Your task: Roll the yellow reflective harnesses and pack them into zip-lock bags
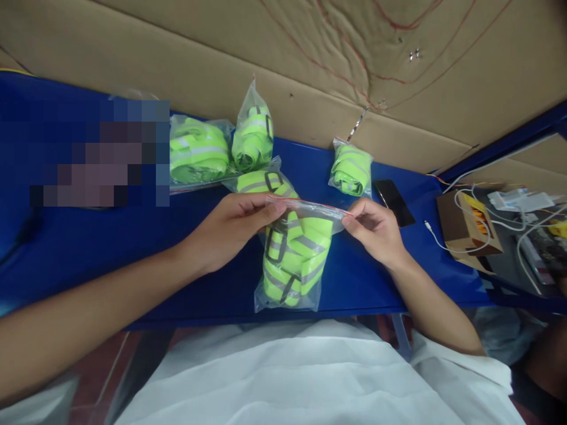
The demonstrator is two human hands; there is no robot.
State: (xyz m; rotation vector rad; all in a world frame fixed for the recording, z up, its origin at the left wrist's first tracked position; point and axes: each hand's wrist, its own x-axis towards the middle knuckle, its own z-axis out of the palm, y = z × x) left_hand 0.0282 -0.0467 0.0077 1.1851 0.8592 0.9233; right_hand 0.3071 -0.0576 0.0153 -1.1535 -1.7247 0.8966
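Observation:
A clear zip bag (261, 301) hangs upright in front of me, its red-lined zip edge at the top. Inside it lies a folded neon-green reflective strap (316, 254) with grey stripes and black buckles. My left hand (239, 221) pinches the left end of the zip edge between thumb and fingers. At the opposite end, my right hand (374, 227) pinches the corner, so the edge is stretched between both hands. Just behind is another bagged green strap (254, 182), partly covered by my left hand and the held bag.
More bagged green straps (199, 150) lie along the cardboard wall (212, 71), one at the right (352, 168). A black phone (394, 202) lies beside it on the blue table (177, 301). Further right are a cardboard box (456, 227) and white cables. The far left is pixelated.

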